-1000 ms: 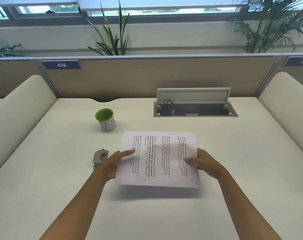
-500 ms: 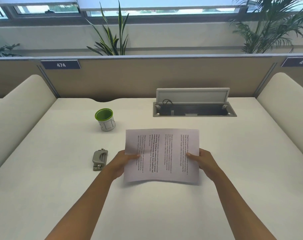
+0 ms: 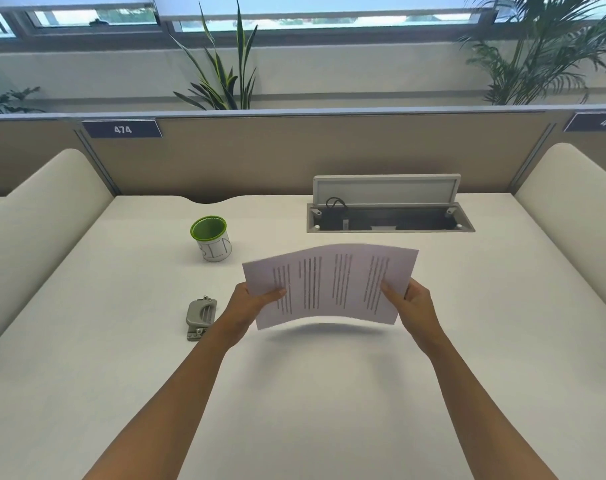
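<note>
A thin white sheet of paper (image 3: 329, 285), printed with dark lines of text that run away from the viewer, is held off the desk (image 3: 329, 403), to the right of the green-rimmed cup (image 3: 211, 239) and nearer the viewer than it. The sheet bows upward in a soft arch, its near edge curved, and it casts a blurred shadow on the surface below.

The left hand (image 3: 249, 306) pinches the sheet's edge on the cup's side, thumb flat on the printed face and fingers tucked underneath. The right hand (image 3: 415, 303) grips the opposite edge, the one farther from the cup, in the same way: thumb on top, fingers curled behind the paper.

The cup is a short round pot with a bright green inner lining and a pale wall carrying faint lettering (too faint to read). Nearer the viewer than the cup, almost directly in line with it, lies a grey metal hole punch (image 3: 200, 317), blocky with a rounded lever. The desk is smooth, matt and cream-coloured. To the right of the cup and slightly farther back, a rectangular cable hatch (image 3: 388, 218) is sunk into the top, its flat grey lid tilted up. Behind the cup stands a beige partition (image 3: 294, 157).
</note>
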Tool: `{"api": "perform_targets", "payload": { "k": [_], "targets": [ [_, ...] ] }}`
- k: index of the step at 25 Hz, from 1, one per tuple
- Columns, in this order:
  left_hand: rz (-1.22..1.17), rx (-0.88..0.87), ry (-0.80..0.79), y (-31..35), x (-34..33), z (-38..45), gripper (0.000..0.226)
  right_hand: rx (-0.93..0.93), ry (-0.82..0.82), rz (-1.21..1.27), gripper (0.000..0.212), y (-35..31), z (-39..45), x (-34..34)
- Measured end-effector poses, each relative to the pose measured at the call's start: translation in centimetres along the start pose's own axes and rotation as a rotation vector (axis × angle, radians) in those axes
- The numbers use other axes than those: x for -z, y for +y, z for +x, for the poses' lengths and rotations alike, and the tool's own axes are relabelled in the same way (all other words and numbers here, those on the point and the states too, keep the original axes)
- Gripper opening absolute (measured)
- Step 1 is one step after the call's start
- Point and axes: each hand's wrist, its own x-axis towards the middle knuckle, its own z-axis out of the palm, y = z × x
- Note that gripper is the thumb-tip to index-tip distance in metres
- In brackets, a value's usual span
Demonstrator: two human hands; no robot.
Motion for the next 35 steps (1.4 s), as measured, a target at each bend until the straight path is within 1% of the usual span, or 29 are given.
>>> {"api": "perform_targets", "payload": {
  "k": [3,7,10,15,21,25,26,28,29,30,32,35],
  "targets": [
    [0.035,0.003,-0.044,-0.9,-0.1,-0.3,0.035,-0.043,-0.021,0.015,0.018,1.1,-0.5,0.2],
    [0.043,-0.015,-0.033,-0.8,-0.5,-0.4,0.029,-0.058,-0.011,0.003,0.018,1.4,-0.6,0.0],
    [0.051,-0.036,-0.038,-0.4,-0.2,-0.1,0.031,-0.058,-0.008,-0.004,0.018,1.2,-0.3,0.1],
    [0.031,0.017,-0.059,-2.0,-0.1,-0.6,0.034,-0.128,-0.096,-0.041,0.029,2.6,-0.3,0.3],
    [0.037,0.042,0.005,-2.0,-0.3,-0.1,0.026,-0.127,-0.09,-0.042,0.022,2.0,0.1,0.5],
    [-0.085,0.057,0.069,-1.6,-0.8,-0.1,0.026,-0.117,0.06,-0.007,0.02,1.7,0.6,0.9],
    [-0.147,0.068,0.082,-1.6,-0.9,-0.2,0.028,-0.131,0.115,0.03,0.026,1.8,0.6,0.8],
    [-0.306,0.093,0.094,-2.0,-1.4,-0.2,0.036,-0.189,0.217,0.161,0.046,1.9,0.4,0.5],
    [-0.384,0.112,0.108,-2.2,-1.8,-0.3,0.038,-0.227,0.24,0.242,0.056,2.0,0.3,0.1],
    [-0.441,0.135,0.127,-2.4,-2.3,-0.4,0.039,-0.265,0.235,0.31,0.064,1.9,0.2,-0.4],
    [-0.495,0.166,0.157,-2.8,-3.3,-0.5,0.039,-0.324,0.173,0.381,0.067,1.8,0.0,-1.8],
    [-0.552,0.193,0.172,-3.4,-4.8,-0.8,0.042,-0.332,0.03,0.381,0.051,1.3,-0.5,-4.1]
  ]
}}
